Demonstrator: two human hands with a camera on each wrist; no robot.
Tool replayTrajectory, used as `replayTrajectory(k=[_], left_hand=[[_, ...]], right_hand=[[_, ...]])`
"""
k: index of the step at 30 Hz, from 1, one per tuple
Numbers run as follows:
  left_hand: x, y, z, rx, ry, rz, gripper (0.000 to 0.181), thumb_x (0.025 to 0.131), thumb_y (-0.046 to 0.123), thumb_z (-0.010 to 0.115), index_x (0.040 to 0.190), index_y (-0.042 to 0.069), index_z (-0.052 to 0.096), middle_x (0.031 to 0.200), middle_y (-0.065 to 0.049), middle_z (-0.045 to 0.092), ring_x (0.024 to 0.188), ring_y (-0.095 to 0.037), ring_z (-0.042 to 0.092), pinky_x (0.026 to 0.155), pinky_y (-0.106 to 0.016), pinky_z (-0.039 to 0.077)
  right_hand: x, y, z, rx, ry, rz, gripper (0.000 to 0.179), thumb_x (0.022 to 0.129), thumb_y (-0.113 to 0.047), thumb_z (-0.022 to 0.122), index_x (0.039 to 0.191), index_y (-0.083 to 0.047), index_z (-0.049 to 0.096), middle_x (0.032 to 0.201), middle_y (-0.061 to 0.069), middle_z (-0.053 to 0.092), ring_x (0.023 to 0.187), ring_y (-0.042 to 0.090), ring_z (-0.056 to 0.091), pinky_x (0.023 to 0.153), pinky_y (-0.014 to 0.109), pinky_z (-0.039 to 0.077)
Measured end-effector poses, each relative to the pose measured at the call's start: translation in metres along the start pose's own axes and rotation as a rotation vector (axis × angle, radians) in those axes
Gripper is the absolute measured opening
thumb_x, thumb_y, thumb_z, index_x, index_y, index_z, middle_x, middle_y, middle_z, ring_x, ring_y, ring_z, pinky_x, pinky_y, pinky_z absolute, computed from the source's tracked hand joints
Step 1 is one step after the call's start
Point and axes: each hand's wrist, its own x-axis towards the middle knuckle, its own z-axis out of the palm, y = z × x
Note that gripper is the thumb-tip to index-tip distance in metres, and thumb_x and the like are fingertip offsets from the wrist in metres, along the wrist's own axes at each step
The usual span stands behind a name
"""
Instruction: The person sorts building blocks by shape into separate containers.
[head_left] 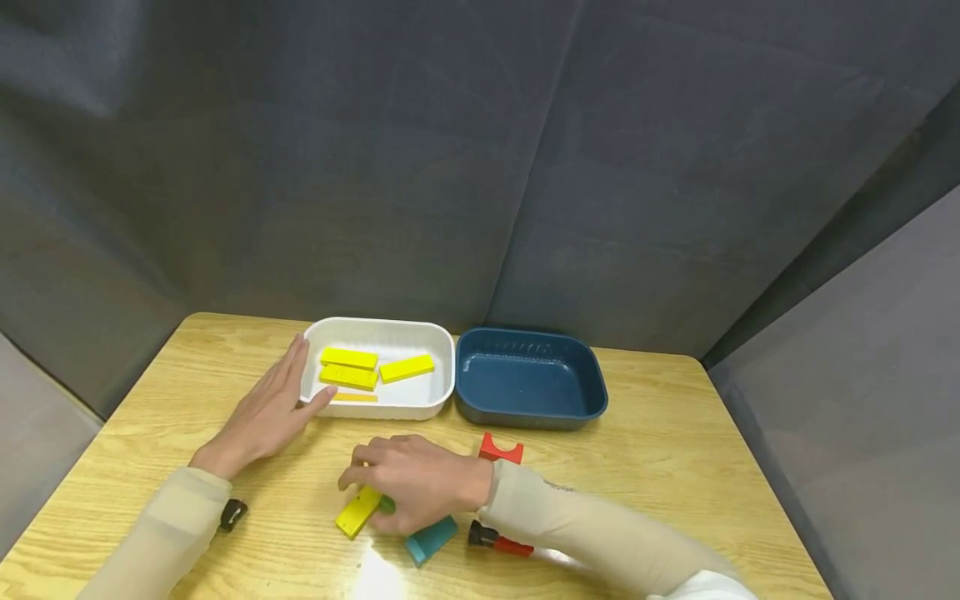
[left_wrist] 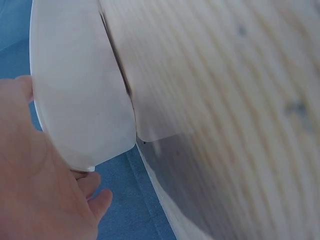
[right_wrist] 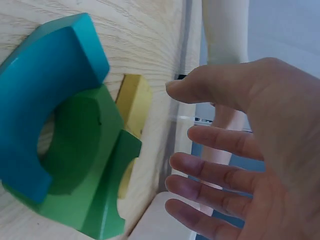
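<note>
My left hand rests at the near left corner of a white bin, fingers extended along its left side and thumb across the front rim. Inside that bin lie several yellow blocks. Over a group of loose blocks hovers my right hand; in the right wrist view its fingers are spread and hold nothing. Nearest to it are a yellow block, a green block with a curved cut-out and a teal arch block. In the head view the hand partly hides the green one.
A dark blue bin stands right of the white one, with nothing seen in it. On the wooden table are a red arch block and another red piece, partly hidden by the right forearm. A dark curtain rises behind.
</note>
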Motion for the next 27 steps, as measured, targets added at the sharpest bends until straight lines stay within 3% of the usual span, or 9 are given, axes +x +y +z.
replayTrajectory(k=[11,27], left_hand=[[0.000,0.000,0.000,0.002,-0.004,0.001,0.102,0.108,0.069,0.042,0.171,0.006,-0.009,0.180,-0.011,-0.012,0.164,-0.046,0.008,0.127,-0.069,0.016],[-0.001,0.001,-0.001,-0.001,-0.005,0.000,0.102,0.108,0.069,0.042,0.171,0.007,-0.009,0.179,-0.007,-0.015,0.164,-0.045,0.007,0.128,-0.069,0.016]], right_hand=[[0.008,0.000,0.015,-0.062,-0.055,0.001,0.048,0.097,-0.035,0.077,0.143,-0.026,0.066,0.129,-0.008,0.063,0.111,0.005,0.058,0.100,0.023,0.052],[0.018,0.005,0.027,-0.076,-0.098,-0.008,0.042,0.097,-0.029,0.078,0.138,-0.026,0.068,0.115,-0.008,0.059,0.097,0.005,0.051,0.074,0.015,0.045]])
